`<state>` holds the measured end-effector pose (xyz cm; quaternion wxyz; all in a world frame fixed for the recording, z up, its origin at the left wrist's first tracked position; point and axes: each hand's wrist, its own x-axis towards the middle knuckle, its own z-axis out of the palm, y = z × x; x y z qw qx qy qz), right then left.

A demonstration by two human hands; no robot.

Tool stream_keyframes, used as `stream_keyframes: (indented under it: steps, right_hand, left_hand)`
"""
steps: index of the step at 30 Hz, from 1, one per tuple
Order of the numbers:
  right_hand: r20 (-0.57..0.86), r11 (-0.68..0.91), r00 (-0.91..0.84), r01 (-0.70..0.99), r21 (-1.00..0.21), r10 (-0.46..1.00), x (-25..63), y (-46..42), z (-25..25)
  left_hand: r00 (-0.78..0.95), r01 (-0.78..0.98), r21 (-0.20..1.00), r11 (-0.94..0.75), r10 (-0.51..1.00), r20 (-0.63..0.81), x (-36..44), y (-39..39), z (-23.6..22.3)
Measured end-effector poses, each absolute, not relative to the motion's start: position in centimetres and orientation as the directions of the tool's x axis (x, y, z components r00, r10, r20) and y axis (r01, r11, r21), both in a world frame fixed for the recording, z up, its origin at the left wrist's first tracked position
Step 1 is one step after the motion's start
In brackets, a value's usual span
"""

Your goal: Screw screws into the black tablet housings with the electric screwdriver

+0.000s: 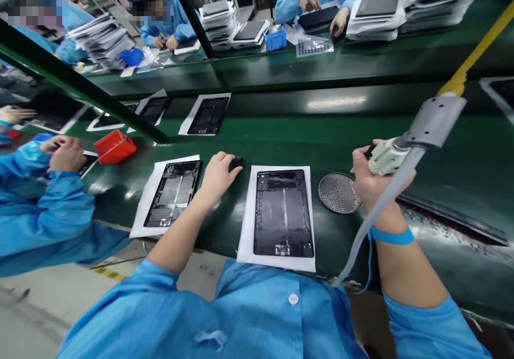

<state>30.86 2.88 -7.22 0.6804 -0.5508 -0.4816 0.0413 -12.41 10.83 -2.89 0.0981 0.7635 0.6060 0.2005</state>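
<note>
My left hand [219, 177] is at a small black object [236, 162] on the green bench, thumb and fingers closed around it. What the object is I cannot make out. My right hand [371, 185] is wrapped round a pale handheld tool that looks like an electric screwdriver [387, 157], with a grey sleeve, a grey hose and a yellow cord; its tip is hidden. Between my hands an opened black tablet housing [284, 214] lies on white paper. Another tablet housing [173, 194] lies partly behind my left forearm. Beside my right hand sits a round perforated metal plate [339, 193].
A green post [92, 85] slants across the left side. Near it stands a red bin [115, 146]. Further back lies another tablet housing [209, 115]. A co-worker's hands [66, 152] are at the left, and other people work across the bench. A dark strip [453, 218] lies at right.
</note>
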Motion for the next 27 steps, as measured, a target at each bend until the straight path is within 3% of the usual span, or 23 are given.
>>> stream_keyframes:
  steps: [3, 9, 14, 16, 18, 20, 22, 27]
  right_hand:
    - [0.607, 0.342, 0.573, 0.508, -0.79, 0.551, 31.1, 2.8, -7.4]
    - [0.58, 0.303, 0.554, 0.513, -0.803, 0.597, 30.8, 2.4, -7.1]
    - [0.621, 0.327, 0.52, 0.549, -0.769, 0.586, 29.8, 2.1, -6.1]
    - [0.617, 0.321, 0.513, 0.552, -0.77, 0.597, 29.7, 2.0, -6.0]
    - [0.613, 0.315, 0.51, 0.554, -0.771, 0.604, 29.8, 2.0, -6.0]
    - [0.617, 0.32, 0.509, 0.555, -0.768, 0.6, 30.0, 2.0, -6.0]
    - [0.624, 0.326, 0.505, 0.558, -0.763, 0.597, 30.1, 2.1, -5.9]
    - [0.604, 0.309, 0.503, 0.551, -0.775, 0.618, 30.1, 1.9, -5.3]
  left_hand:
    - [0.237, 0.889, 0.366, -0.276, 0.96, 0.15, -12.9, 12.5, -4.6]
    - [0.335, 0.82, 0.427, -0.38, 0.925, 0.18, -15.2, 11.5, -5.9]
    - [0.29, 0.807, 0.419, -0.416, 0.897, 0.333, -14.9, 9.7, -3.8]
    - [0.236, 0.766, 0.48, -0.427, 0.882, 0.407, -12.9, 8.9, -2.2]
    - [0.151, 0.684, 0.615, -0.392, 0.901, 0.407, -9.7, 8.4, -0.9]
    - [0.104, 0.553, 0.774, -0.31, 0.947, 0.304, -5.9, 8.3, -0.1]
    - [0.182, 0.44, 0.869, -0.226, 0.97, 0.16, -2.2, 8.9, -0.1]
    - [0.541, 0.453, 0.885, -0.106, 0.822, -0.179, 3.7, 11.6, -2.1]
